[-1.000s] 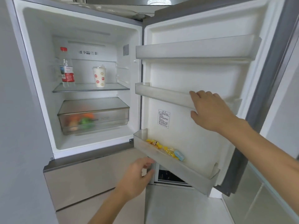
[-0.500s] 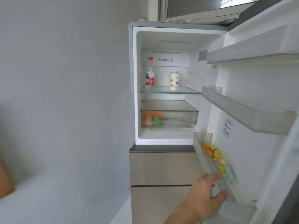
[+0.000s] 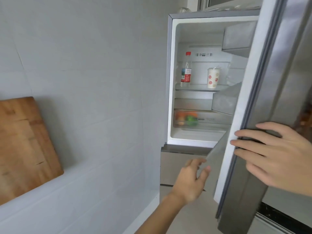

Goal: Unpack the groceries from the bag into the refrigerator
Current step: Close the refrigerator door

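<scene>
The refrigerator (image 3: 170, 81) stands at the right, its door (image 3: 263, 98) swung partway shut across the opening. Inside, a water bottle (image 3: 185, 71) with a red cap and a white patterned cup (image 3: 213, 78) stand on the glass shelf. Below them the clear crisper drawer (image 3: 211, 119) holds orange and green produce (image 3: 187, 118). My right hand (image 3: 276, 154) wraps its fingers around the door's edge. My left hand (image 3: 192, 179) touches the lowest door bin (image 3: 217, 159) from below, fingers apart. No grocery bag is in view.
A grey tiled wall (image 3: 92, 81) fills the left half. A wooden cutting board (image 3: 23, 144) leans against it at the far left. Steel drawer fronts (image 3: 175, 166) lie beneath the open compartment.
The door has swung further toward shut and now hides its bins and the snacks in them. My right hand has come back into view on the door edge. The view has shifted left.
</scene>
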`<state>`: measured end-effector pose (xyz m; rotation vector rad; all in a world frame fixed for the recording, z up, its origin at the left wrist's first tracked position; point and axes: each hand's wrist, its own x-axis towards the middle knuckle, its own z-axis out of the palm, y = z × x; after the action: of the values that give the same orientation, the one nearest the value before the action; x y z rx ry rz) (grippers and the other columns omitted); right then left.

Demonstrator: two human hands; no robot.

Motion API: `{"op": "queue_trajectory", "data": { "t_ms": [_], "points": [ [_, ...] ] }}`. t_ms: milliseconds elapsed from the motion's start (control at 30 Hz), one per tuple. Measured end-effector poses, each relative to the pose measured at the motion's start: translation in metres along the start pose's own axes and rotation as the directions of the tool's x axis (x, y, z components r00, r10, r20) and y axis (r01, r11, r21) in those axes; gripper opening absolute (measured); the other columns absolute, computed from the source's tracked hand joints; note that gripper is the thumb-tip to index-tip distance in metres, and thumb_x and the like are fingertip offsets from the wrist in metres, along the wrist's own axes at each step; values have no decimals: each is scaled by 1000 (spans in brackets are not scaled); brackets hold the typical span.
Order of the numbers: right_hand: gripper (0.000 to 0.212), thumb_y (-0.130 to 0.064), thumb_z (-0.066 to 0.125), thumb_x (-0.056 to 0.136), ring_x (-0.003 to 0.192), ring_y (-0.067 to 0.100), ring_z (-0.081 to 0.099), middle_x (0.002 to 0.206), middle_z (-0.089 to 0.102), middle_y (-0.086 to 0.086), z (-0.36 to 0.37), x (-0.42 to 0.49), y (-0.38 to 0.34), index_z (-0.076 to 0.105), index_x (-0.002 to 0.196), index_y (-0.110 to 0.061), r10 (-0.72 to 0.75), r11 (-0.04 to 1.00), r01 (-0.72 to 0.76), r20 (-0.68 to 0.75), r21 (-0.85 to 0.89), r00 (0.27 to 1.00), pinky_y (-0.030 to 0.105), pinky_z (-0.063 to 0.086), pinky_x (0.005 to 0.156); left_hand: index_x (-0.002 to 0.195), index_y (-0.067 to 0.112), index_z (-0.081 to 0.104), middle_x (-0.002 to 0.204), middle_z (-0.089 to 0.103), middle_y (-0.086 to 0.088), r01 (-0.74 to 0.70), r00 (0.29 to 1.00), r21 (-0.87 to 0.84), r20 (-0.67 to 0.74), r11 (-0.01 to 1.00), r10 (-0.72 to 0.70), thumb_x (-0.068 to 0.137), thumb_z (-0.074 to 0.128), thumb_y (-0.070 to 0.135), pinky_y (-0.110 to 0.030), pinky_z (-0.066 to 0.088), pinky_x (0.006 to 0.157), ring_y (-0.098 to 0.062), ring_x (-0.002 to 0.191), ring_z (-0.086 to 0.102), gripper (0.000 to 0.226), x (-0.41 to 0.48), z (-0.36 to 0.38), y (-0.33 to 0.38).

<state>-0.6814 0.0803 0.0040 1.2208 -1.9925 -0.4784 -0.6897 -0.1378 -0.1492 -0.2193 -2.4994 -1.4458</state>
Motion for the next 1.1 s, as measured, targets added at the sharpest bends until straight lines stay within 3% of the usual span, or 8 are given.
{"op": "queue_trajectory", "data": {
  "t_ms": [167, 300, 400, 533, 633, 733, 900, 1100],
  "points": [
    [27, -16, 49, 84, 92, 29, 68, 79, 72, 2, 23, 63, -18, 74, 73, -13, -12, 995, 3, -98, -100, 995, 42, 35, 102, 120, 28, 58, 114, 62, 9, 4, 986, -64, -164, 998, -14, 100, 34, 53, -23, 46, 90, -1, 104, 56, 40, -1, -26, 1],
    [24, -12, 51, 80, 78, 30, 62, 66, 65, 3, 43, 99, -21, 70, 65, -13, -40, 984, 20, -109, -177, 993, 42, 36, 97, 110, 24, 59, 92, 53, 15, -16, 970, -76, -242, 997, -3, 102, 34, 49, -14, 39, 76, 4, 82, 51, 36, -4, -43, 2],
    [19, -10, 55, 75, 68, 30, 56, 57, 59, 3, 50, 118, -23, 65, 59, -13, -60, 978, 43, -76, -204, 995, 42, 40, 87, 121, 26, 57, 112, 59, 13, -17, 971, -69, -238, 997, 0, 101, 36, 51, -9, 41, 83, 5, 97, 55, 39, -6, -47, 1],
    [19, -14, 56, 73, 63, 29, 50, 53, 54, 2, 64, 147, -23, 60, 55, -13, -97, 974, 84, -55, -211, 994, 41, 40, 79, 141, 33, 38, 136, 48, 13, -2, 985, 13, -173, 1000, 4, 88, 42, 71, -25, 40, 104, -3, 125, 46, 65, 3, -41, -7],
    [19, -16, 55, 73, 62, 27, 49, 52, 54, 2, 80, 173, -23, 60, 54, -14, -162, 968, 137, -106, -210, 981, 38, 33, 79, 143, 33, 31, 135, 45, 11, 6, 972, 71, -235, 997, 11, 90, 47, 65, -20, 36, 100, -2, 121, 44, 64, 22, -41, -17],
    [19, -18, 53, 75, 67, 27, 53, 57, 58, 2, 102, 201, -18, 63, 59, -14, -221, 961, 188, -153, -203, 963, 37, 30, 79, 146, 28, 30, 137, 43, 6, 27, 942, 115, -336, 993, 14, 95, 46, 57, -14, 33, 97, 3, 118, 41, 61, 45, -48, -34],
    [31, -18, 42, 88, 109, 30, 58, 88, 71, 4, 161, 248, -2, 73, 85, -12, -233, 963, 207, -141, -173, 962, 38, 24, 98, 150, 21, 27, 145, 39, 4, 96, 881, 135, -472, 986, -22, 94, 45, 57, -8, 34, 94, -3, 128, 40, 68, 93, -70, -68],
    [25, -9, 49, 89, 117, 31, 54, 96, 73, 4, 222, 309, 17, 73, 91, -13, -215, 965, 202, -61, -166, 975, 40, 33, 106, 147, 24, 30, 145, 40, 0, 223, 861, 149, -494, 963, -123, 93, 47, 58, -24, 39, 98, -14, 132, 44, 66, 156, -95, -111]
  ]
}}
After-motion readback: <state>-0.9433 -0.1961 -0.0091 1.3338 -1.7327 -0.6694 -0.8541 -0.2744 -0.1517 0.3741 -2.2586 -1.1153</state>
